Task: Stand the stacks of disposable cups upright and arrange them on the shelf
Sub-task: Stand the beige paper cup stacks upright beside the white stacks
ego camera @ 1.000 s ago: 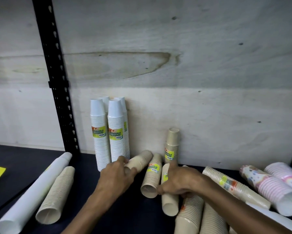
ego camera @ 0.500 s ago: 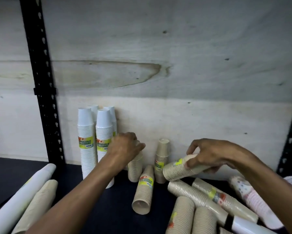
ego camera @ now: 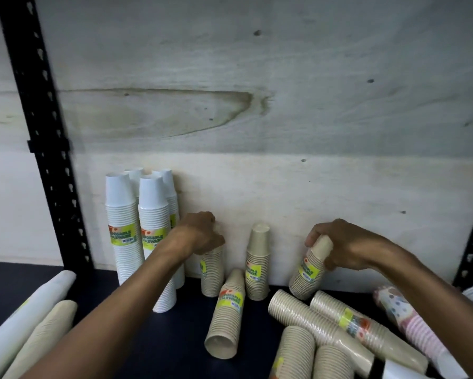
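My left hand [ego camera: 201,233] grips the top of a beige cup stack [ego camera: 212,272] that stands upright on the dark shelf [ego camera: 186,324], right of several tall upright white stacks [ego camera: 152,242]. My right hand [ego camera: 339,246] holds the top of another beige stack [ego camera: 306,277], tilted, its rim near the shelf by the back board. One beige stack [ego camera: 258,263] stands upright between my hands. In front of it a beige stack [ego camera: 225,315] lies on its side.
More beige stacks [ego camera: 320,324] lie on their sides at the lower right, with a pink patterned stack [ego camera: 410,321] beyond them. A long white stack [ego camera: 25,321] and a beige one [ego camera: 44,337] lie at the lower left. Black uprights [ego camera: 46,160] flank the bay.
My left hand has settled its beige stack upright beside the white stacks. My right hand has swung its stack from lying sideways to nearly upright and moved it right.
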Action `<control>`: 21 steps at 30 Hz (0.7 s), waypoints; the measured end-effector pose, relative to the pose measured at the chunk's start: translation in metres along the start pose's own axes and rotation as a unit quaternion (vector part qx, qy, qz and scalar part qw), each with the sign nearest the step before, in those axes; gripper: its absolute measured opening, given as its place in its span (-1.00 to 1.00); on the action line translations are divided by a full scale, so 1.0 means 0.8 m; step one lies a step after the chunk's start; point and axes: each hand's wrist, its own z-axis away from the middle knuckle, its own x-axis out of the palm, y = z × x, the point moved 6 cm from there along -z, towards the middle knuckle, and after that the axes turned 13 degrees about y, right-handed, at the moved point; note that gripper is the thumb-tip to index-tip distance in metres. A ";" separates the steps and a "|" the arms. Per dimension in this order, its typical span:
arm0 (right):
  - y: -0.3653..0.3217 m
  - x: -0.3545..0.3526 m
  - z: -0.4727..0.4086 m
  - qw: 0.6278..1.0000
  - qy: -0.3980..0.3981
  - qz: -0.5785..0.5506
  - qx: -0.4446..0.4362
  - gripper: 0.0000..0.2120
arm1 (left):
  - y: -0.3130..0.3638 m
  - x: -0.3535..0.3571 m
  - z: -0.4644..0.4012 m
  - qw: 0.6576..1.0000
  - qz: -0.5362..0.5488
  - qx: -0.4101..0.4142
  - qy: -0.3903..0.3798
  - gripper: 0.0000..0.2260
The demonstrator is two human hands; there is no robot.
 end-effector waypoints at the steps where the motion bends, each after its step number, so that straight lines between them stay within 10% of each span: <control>1: 0.000 0.005 -0.003 1.000 0.000 -0.002 -0.008 -0.64 | 0.000 -0.001 -0.001 1.000 -0.011 0.004 0.000 -0.48; 21: -0.021 0.027 -0.009 0.995 0.091 -0.008 -0.044 -0.45 | -0.006 0.003 0.015 0.994 0.095 -0.009 0.053 -0.46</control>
